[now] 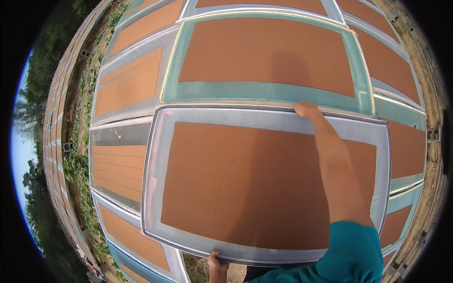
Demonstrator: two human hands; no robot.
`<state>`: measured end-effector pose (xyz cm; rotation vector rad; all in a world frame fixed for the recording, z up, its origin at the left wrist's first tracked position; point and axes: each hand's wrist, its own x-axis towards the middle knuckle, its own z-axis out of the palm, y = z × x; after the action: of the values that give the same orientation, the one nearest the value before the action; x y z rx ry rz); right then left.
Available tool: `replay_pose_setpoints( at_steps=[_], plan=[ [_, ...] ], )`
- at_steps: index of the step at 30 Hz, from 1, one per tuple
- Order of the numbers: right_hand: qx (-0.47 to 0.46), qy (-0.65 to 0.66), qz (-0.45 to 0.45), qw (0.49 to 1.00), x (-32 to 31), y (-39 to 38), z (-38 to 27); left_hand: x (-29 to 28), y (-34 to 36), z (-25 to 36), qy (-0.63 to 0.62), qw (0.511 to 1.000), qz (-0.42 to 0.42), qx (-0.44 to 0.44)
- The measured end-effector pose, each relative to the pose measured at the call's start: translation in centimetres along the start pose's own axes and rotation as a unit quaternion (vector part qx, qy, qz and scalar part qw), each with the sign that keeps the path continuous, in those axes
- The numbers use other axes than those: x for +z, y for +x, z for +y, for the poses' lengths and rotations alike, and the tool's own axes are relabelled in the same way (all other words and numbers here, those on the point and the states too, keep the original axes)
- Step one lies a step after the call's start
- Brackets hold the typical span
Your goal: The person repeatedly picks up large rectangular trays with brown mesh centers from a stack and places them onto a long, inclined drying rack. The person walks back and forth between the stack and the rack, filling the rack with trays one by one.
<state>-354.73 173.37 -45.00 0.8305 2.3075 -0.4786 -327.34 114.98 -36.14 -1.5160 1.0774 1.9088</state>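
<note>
A rectangular mesh drying screen with a dark-edged frame [149, 188] lies in front of me, tilted slightly and overlapping its neighbours. On its pale mesh rests a reddish-brown layer [245, 184] of fine parallel lines, like thin strands side by side. My left hand [217, 264] is closed round the screen's near edge, thumb on top. Stretched across the layer, my right arm in a teal sleeve reaches the far edge, where my right hand [306, 109] grips the frame with fingers folded over. Beyond that edge lies a green mesh screen [226, 89] with a similar brown layer.
More loaded screens [130, 82] lie edge to edge on the left, right and far side. Green plants [78, 165] and a concrete block [67, 147] line a strip at left. Another block [432, 135] stands on dry ground at right. My shadow crosses the screens.
</note>
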Motion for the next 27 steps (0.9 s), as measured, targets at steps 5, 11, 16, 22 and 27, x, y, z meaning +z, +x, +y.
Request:
replay_pose_setpoints(
  at_steps=[5, 11, 16, 22, 27],
  plan=[
    [-0.016, -0.045, 0.003, 0.999, -1.0, -0.3, -0.9, 0.9, 1.4, -0.1, -0.018, 0.999, 0.030, -0.039],
    [0.025, -0.006, 0.078, 0.997, 1.4, -0.4, -1.0, 0.4, 3.1, -0.5, -0.038, 0.996, 0.071, -0.049],
    [0.004, -0.006, 0.178, 0.984, 2.6, -1.2, -0.8, 0.2, 5.7, -1.2, -0.053, 0.993, 0.083, -0.066],
    [0.013, -0.001, 0.188, 0.982, 1.5, -2.8, -1.0, -1.3, 7.3, -1.9, -0.070, 0.995, 0.048, -0.052],
    [-0.024, -0.090, 0.136, 0.986, -3.0, -9.1, -1.8, -3.5, 5.7, -2.4, -0.060, 0.996, 0.040, -0.051]
  ],
)
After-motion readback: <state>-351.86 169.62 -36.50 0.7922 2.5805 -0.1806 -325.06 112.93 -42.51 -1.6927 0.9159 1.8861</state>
